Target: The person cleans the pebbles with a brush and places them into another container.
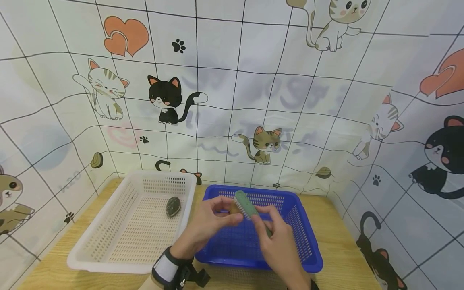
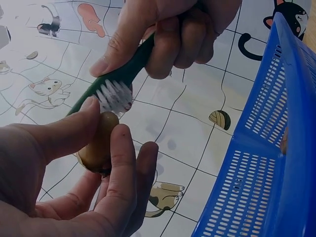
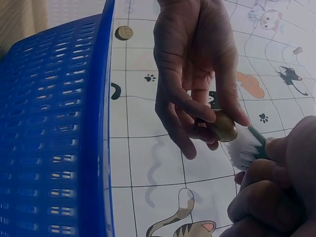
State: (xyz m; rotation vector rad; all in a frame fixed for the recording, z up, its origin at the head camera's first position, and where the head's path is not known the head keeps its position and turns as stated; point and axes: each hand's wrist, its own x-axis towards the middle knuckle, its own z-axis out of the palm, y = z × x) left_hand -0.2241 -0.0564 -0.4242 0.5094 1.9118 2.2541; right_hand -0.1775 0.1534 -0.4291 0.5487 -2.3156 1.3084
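My left hand (image 1: 212,221) pinches a smooth, glossy olive-brown clam (image 2: 98,140) between thumb and fingers, above the blue basket (image 1: 312,257). With my right hand (image 1: 279,239) I grip the handle of a green brush (image 1: 246,204), thumb along its back. White bristles (image 2: 114,96) meet the end of the clam in the left wrist view. From the right wrist, the clam's rounded end shows right at the bristles, while my left fingers hide part of its other side.
A white perforated basket (image 1: 77,264) stands to the left and holds one dark, striped clam (image 1: 173,206). Both baskets rest on a wood-grain table (image 1: 337,241). A white covering with cat drawings (image 1: 217,88) rises behind and at both sides.
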